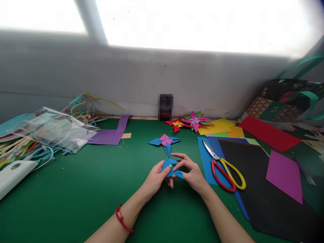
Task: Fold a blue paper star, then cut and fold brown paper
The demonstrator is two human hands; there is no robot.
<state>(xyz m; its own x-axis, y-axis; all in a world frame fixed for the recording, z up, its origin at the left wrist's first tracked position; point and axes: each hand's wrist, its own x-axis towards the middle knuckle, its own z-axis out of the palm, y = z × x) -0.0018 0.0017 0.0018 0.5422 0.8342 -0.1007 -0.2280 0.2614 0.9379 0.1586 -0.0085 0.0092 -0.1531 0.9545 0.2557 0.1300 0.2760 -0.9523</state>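
A small folded piece of blue paper (172, 168) is pinched between both my hands just above the green mat (76, 189). My left hand (157, 177) grips its left side with thumb on top; a red cord bracelet (123, 219) is on that wrist. My right hand (191, 170) holds the right side with fingers curled over it. Just beyond my hands lies a finished blue and pink paper pinwheel star (165, 141).
Red-and-yellow scissors (224, 170) lie on blue paper (206, 158) to the right, beside black (255, 189), magenta (285, 175) and red (269, 133) sheets. Several folded stars (193, 122) and yellow sheets sit at the back. Purple paper (111, 135), plastic bags (58, 130) and strips crowd the left.
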